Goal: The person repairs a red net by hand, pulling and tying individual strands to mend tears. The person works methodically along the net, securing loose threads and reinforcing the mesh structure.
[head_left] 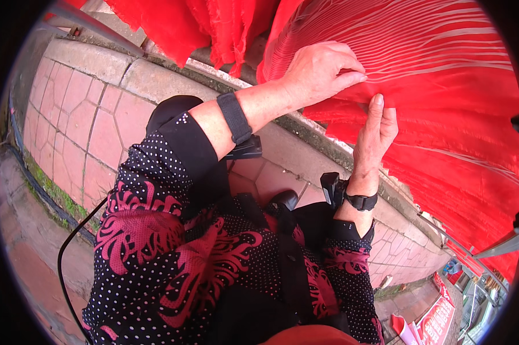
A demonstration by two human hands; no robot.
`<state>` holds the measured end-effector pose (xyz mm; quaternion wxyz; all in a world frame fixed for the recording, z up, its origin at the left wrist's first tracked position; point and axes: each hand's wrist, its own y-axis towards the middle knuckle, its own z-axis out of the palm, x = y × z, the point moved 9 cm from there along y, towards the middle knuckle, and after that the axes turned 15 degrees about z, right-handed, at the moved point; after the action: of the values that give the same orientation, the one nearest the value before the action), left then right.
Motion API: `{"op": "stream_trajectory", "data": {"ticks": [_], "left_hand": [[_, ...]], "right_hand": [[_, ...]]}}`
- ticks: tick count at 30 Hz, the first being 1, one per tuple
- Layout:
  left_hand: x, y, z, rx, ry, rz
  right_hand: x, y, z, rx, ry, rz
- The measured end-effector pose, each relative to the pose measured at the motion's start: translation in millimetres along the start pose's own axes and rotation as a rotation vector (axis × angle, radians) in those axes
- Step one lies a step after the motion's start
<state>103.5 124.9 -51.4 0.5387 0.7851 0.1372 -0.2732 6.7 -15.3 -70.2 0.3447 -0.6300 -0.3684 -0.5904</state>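
Red, pale-striped fabric sheet (443, 92), likely soft, is best gripped where pinched by the left hand (321, 70); the right hand (376, 131)'s grip is unclear.

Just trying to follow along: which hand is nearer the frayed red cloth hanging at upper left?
Left. The left hand is to the right of the frayed red cloth; the right hand is farther right and lower in the picture.

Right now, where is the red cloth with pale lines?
In the head view, the cloth fills the upper right, touching the left hand and right hand.
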Motion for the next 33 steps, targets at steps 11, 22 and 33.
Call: {"op": "stream_trajectory", "data": {"ticks": [11, 22, 33], "left_hand": [[-35, 5, -2, 0.081, 0.331, 0.347], [31, 5, -16, -0.036, 0.030, -0.218], [109, -11, -1, -0.025, -0.132, -0.549]], "right_hand": [[4, 1, 0, -0.014, -0.080, -0.007], [6, -2, -2, -0.065, -0.071, 0.011], [6, -6, -12, -0.046, -0.124, -0.028]]}}
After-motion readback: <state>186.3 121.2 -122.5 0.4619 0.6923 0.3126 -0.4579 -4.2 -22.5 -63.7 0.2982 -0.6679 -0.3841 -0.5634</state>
